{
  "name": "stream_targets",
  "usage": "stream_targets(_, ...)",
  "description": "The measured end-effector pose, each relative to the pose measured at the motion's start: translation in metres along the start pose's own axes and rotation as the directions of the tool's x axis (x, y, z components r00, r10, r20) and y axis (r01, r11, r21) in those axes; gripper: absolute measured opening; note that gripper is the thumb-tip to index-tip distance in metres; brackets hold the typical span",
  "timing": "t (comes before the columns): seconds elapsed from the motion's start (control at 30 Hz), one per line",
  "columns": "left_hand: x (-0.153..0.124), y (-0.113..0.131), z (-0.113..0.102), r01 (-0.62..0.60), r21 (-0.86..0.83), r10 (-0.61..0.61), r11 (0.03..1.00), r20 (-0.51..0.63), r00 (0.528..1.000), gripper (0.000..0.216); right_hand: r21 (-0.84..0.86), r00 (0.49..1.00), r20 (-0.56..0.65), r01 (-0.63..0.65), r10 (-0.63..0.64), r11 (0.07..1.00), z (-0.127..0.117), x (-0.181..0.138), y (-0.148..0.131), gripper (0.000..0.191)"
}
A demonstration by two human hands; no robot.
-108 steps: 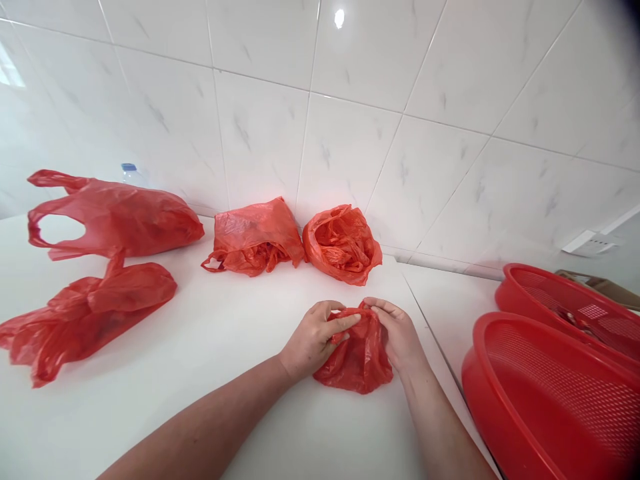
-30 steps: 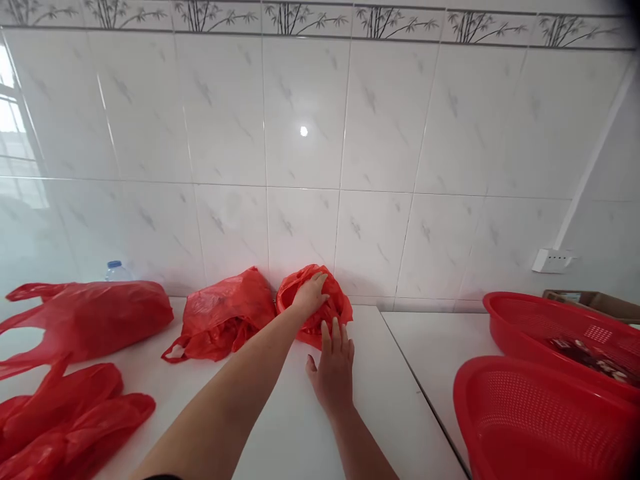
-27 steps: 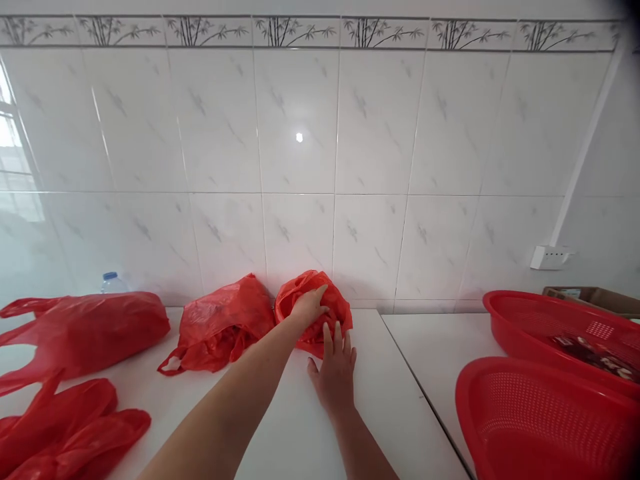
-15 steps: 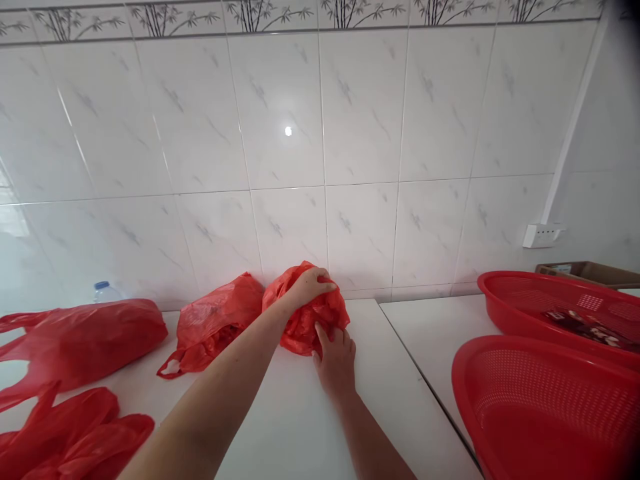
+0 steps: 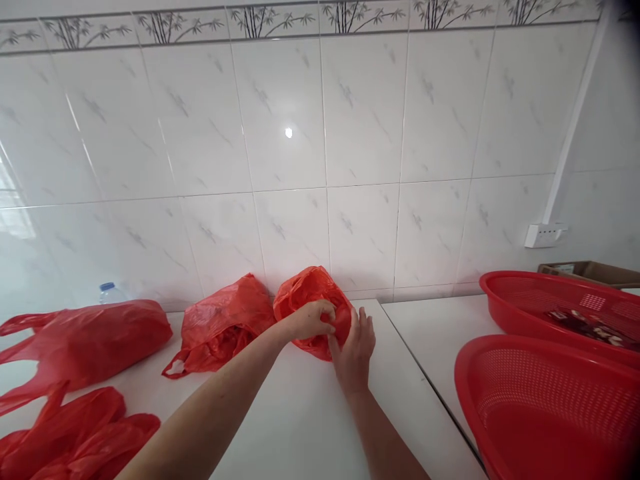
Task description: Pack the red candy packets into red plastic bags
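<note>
now the left hand (image 5: 311, 321), nearly pinched, has joined the half-curled right hand (image 5: 355, 350) at four o'clock on the red bag (image 5: 309, 288), concentrating work there, any hold unclear.

Looks crinkled and glossy on the thin plastic bag (image 5: 306, 283) at the left hand (image 5: 307, 321); perforated on the plastic basket (image 5: 545, 390) right of the right hand (image 5: 354, 348); shiny on the tiles (image 5: 363, 113) beyond.
</note>
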State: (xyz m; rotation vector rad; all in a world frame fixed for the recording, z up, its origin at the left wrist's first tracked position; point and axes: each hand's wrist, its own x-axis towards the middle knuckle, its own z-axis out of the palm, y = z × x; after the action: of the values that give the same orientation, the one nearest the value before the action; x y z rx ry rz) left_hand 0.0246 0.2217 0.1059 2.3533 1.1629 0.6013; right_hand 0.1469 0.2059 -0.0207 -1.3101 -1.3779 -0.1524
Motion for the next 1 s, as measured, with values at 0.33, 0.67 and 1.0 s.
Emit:
stream_targets(0.33, 0.006, -0.025, 0.029, 0.022, 0.149, -0.009, 0.989, -0.092, 0.996, 0.124, 0.572, 0.833, 0.389, -0.553, 0.394, 0.605, -0.007, 0.01, 0.016, 0.047)
stream_targets(0.67, 0.047, -0.072, 0.064, 0.176, 0.336, -0.125, 0.925, -0.17, 0.978, 0.048, 0.808, 0.669, 0.437, -0.585, 0.602, 0.064, -0.023, 0.025, 0.067, 0.05)
stream_targets(1.0, 0.008, -0.036, 0.045, 0.008, 0.423, 0.154, 0.906, -0.346, 0.926, 0.042, 0.748, 0.669, 0.637, -0.656, 0.382, -0.098, -0.033, 0.021, 0.052, 0.044)
